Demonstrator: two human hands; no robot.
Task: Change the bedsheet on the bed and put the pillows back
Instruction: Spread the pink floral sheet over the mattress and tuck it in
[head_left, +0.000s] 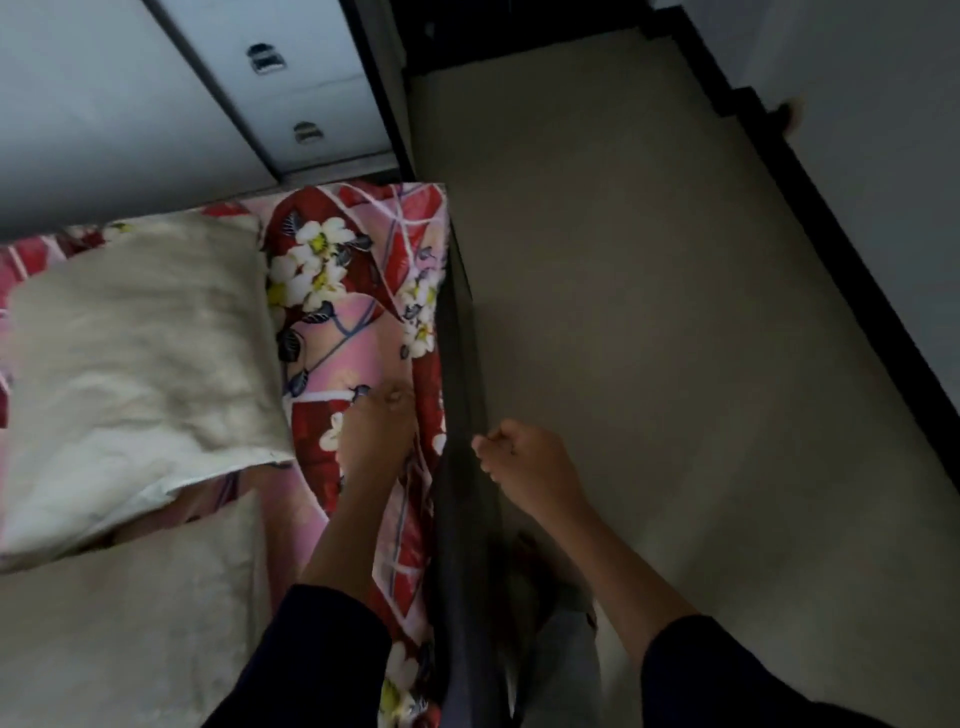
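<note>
A red and pink floral bedsheet (358, 291) covers the bed at left. Two cream pillows lie on it: one (135, 353) nearer the headboard, overlapping another (119, 623) at the bottom left. My left hand (374, 431) rests on the sheet close to the bed's right edge, its fingers bent at the tips; whether it pinches the cloth is unclear. My right hand (524, 462) hovers beside the dark bed frame (462, 415), fingers curled into a loose fist with nothing visible in it.
Pale drawers (291, 83) with metal handles stand behind the bed head. A beige floor (649, 312) runs along the bed's right side, bounded by a dark skirting (831, 218) and a wall. My legs stand by the frame.
</note>
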